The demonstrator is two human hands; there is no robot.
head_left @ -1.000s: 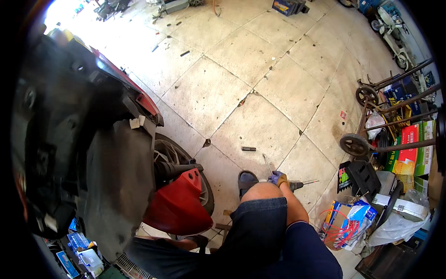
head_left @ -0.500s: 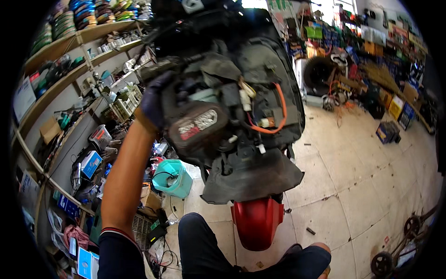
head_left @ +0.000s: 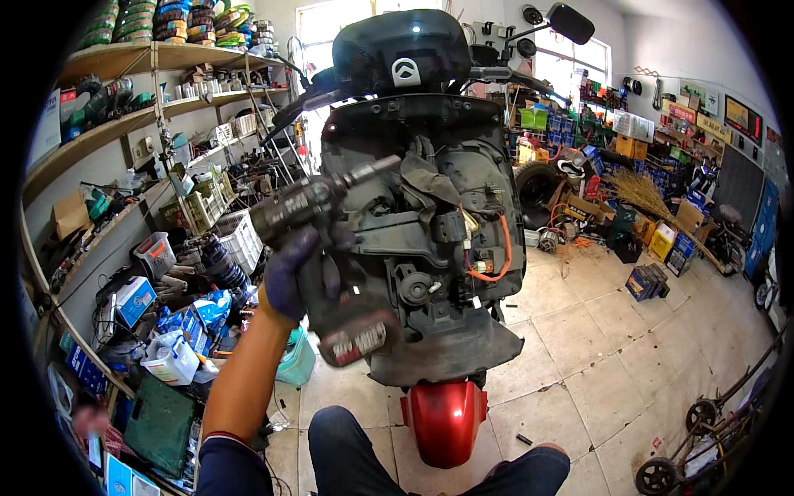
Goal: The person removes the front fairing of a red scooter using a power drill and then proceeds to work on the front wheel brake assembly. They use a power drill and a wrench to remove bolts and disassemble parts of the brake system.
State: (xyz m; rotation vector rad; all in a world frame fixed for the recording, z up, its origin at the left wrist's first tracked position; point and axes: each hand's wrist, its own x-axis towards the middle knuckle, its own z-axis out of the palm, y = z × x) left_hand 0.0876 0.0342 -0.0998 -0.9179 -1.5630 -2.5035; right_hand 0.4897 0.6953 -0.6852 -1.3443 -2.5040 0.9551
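My gloved left hand (head_left: 289,277) is shut on the grip of a black cordless power drill (head_left: 294,207), held up sideways with its bit (head_left: 372,169) pointing right and a large battery (head_left: 356,339) at the bottom. Beyond it stands the front of a scooter with its cover off, exposing a dark plastic housing (head_left: 471,182), wiring and a looped orange cable (head_left: 504,244). Above are the black cowl (head_left: 401,41), handlebars and mirror (head_left: 571,23); below is a glossy red front fender (head_left: 442,422). My right hand is out of view; my knees show at the bottom.
Cluttered shelves (head_left: 120,54) with tyres and parts line the left, above a green case (head_left: 161,422) and a teal bucket (head_left: 294,360). A broom (head_left: 653,207), boxes and a tyre fill the back right. A wheeled metal frame (head_left: 703,422) stands lower right on the tiled floor (head_left: 595,364).
My view has swung up from the floor to the scooter front. My left hand has come into view with the drill. My right hand, seen low earlier, has left the view.
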